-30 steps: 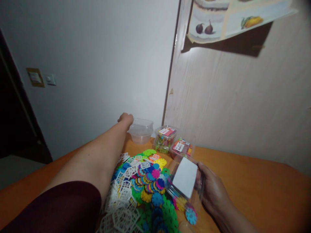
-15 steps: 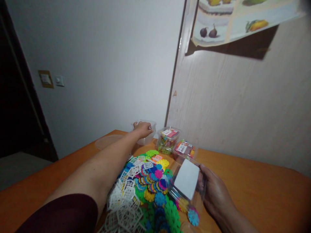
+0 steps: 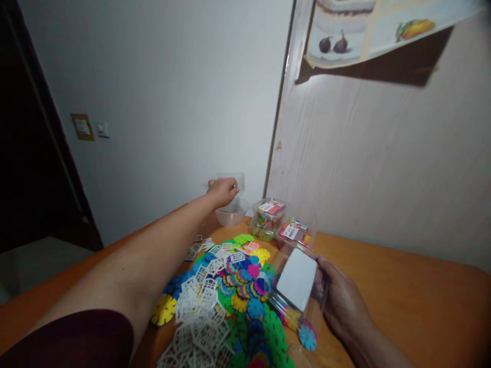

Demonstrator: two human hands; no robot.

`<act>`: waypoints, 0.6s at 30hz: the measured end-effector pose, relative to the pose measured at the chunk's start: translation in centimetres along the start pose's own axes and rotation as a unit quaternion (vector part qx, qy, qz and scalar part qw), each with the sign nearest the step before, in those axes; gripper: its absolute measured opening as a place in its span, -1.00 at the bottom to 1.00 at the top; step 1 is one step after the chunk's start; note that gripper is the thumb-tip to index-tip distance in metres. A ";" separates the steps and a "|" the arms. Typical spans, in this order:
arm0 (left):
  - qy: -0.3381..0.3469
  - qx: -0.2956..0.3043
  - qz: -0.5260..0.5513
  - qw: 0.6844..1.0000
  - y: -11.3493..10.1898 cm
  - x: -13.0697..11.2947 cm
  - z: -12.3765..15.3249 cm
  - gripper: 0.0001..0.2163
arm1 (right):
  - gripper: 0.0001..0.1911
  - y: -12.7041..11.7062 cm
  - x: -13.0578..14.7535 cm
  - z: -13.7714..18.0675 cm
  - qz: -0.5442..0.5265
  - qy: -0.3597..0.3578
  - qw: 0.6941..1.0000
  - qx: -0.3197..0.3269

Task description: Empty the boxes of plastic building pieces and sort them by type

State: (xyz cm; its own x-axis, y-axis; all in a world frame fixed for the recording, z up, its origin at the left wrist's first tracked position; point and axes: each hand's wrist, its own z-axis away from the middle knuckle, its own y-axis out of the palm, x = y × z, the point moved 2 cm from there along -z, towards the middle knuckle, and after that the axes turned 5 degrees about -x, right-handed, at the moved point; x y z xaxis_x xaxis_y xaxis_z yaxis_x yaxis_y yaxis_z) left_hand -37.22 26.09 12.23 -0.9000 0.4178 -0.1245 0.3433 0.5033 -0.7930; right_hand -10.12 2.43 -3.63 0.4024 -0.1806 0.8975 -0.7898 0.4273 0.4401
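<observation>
My left hand reaches to the far end of the table and grips a clear plastic tub, lifted above a second clear tub that rests on the table. My right hand holds a tilted clear box with a white label, its mouth over the heap, with a few coloured discs inside. A heap of coloured plastic discs and white grid pieces lies between my arms on the orange table.
Two sealed clear boxes of coloured pieces stand by the wooden panel. A white wall with a switch is behind. A fruit poster hangs at the top right. A dark doorway is on the left.
My left hand took hold of the top clear tub and lifted it off the one beneath. The right hand with the labelled box has barely moved.
</observation>
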 end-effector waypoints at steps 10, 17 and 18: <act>-0.019 0.011 -0.055 0.998 -2.9 6.0 2.7 -0.77 | -0.72 0.0 0.4 0.2 -0.012 0.009 1.000 -0.016; -0.051 0.018 -0.068 0.996 -2.5 9.3 6.0 -0.79 | -0.75 0.1 0.4 0.3 -0.012 0.016 1.000 -0.003; -0.052 0.018 -0.067 0.996 -2.5 9.4 6.5 -0.79 | -0.75 0.0 0.3 0.2 -0.012 0.018 1.000 -0.002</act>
State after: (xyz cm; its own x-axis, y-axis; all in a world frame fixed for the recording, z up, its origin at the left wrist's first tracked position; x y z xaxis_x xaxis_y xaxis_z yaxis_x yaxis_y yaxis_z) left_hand -48.26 23.87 9.16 -0.9610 0.2662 -0.0754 0.2092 0.5208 -0.8277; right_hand -10.07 2.21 -3.34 0.4367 -0.1588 0.8855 -0.7782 0.4272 0.4604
